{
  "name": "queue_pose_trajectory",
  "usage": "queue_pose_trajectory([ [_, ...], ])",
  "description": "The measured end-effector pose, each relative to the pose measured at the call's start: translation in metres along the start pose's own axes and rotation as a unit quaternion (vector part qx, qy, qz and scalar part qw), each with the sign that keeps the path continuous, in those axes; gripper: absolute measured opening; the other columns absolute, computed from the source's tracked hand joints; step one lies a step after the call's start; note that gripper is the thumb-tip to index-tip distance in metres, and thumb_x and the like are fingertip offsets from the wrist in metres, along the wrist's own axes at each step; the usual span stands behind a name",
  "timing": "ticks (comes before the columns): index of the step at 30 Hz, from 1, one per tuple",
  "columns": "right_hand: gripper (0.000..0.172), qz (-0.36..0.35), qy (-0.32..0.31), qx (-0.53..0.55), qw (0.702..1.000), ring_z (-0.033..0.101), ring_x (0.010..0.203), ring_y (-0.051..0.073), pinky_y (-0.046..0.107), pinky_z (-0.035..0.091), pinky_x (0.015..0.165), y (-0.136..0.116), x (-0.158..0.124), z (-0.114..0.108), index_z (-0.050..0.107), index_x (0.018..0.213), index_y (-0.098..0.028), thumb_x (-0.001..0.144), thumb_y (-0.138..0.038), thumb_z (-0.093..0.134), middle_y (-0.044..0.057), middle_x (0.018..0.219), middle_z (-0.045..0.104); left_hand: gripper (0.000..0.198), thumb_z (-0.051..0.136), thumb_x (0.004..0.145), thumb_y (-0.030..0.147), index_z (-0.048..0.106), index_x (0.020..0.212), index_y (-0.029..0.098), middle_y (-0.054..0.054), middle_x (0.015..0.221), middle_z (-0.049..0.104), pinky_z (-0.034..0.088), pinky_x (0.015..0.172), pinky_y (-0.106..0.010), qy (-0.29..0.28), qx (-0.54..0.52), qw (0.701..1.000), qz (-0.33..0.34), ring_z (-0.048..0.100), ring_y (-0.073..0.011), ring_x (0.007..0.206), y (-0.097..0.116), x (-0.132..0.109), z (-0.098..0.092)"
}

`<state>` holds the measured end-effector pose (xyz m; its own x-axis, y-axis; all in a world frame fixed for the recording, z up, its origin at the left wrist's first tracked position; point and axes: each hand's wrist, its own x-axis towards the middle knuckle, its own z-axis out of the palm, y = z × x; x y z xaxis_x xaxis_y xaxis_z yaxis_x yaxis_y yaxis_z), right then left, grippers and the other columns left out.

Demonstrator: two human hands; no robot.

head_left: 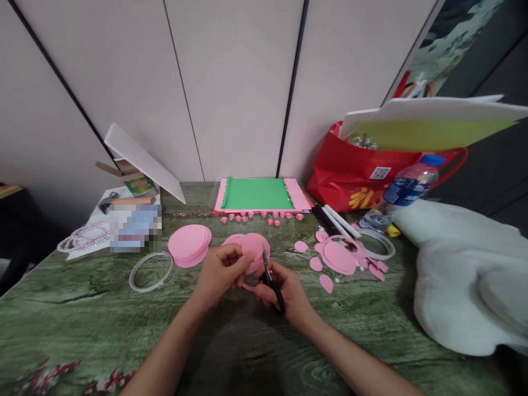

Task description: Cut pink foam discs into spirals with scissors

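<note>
My left hand (225, 269) pinches a round pink paper disc (253, 243) by its lower left edge, above the table. My right hand (286, 291) is wrapped round the black handles of a pair of scissors (269, 278). The blades point up and lie against the right side of the disc. Behind the hands, other pink paper (234, 240) shows in part. To the left rests a stack of pink paper circles (188, 245). On the right lie loose pink paper pieces (326, 283) and larger pink circles (339, 257).
Tape rolls lie at left (151, 271) and right (377, 245). Small pink paper rolls (277, 223) line up before green paper (258, 193). Pens (336, 220), a water bottle (402, 192) and a red bag (342, 170) stand right, beside a white plush shape (454, 275).
</note>
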<state>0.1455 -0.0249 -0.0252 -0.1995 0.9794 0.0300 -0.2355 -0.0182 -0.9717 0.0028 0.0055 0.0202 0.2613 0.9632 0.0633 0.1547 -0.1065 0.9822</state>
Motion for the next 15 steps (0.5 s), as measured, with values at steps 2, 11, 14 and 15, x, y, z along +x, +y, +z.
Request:
queue_pose_trajectory([
  [2,0.039,0.003,0.002,0.000,1.000,0.039,0.035,0.007,0.018,0.030,0.035,0.0009,0.0004,-0.0002,0.050,0.070,-0.019,0.054,-0.044,0.075,-0.006,0.048,0.054,0.027,0.062,0.074,0.032,0.050,0.055,0.016,0.007,0.039,0.048,0.025,0.034,-0.016,0.003,-0.005,1.000,-0.002,0.038,-0.0045,0.032,0.0006,-0.0003,-0.0005],
  [11,0.029,-0.002,0.003,0.000,1.000,0.040,0.033,0.006,0.017,0.031,0.035,0.0070,0.0001,-0.0015,0.051,0.070,-0.018,0.058,-0.034,0.072,-0.007,0.045,0.053,0.029,0.060,0.076,0.035,0.052,0.056,0.016,0.006,0.041,0.047,0.026,0.034,-0.016,0.036,-0.048,0.998,0.014,0.037,-0.0042,0.033,0.0005,0.0005,-0.0011],
  [14,0.027,-0.005,0.013,0.001,1.000,0.042,0.033,0.006,0.017,0.031,0.034,0.0084,-0.0003,-0.0004,0.051,0.072,-0.018,0.060,-0.032,0.071,-0.008,0.043,0.051,0.030,0.057,0.077,0.035,0.052,0.056,0.015,0.007,0.040,0.046,0.025,0.033,-0.016,0.036,-0.045,0.998,0.016,0.036,-0.0037,0.031,0.0036,-0.0005,0.0018],
  [15,0.027,-0.007,0.015,0.003,1.000,0.043,0.033,0.007,0.017,0.031,0.034,0.0085,-0.0006,0.0004,0.051,0.072,-0.018,0.060,-0.032,0.070,-0.008,0.043,0.051,0.030,0.057,0.077,0.035,0.052,0.055,0.015,0.007,0.038,0.045,0.024,0.032,-0.015,0.028,-0.039,0.999,0.013,0.035,-0.0034,0.030,0.0049,-0.0013,0.0033],
])
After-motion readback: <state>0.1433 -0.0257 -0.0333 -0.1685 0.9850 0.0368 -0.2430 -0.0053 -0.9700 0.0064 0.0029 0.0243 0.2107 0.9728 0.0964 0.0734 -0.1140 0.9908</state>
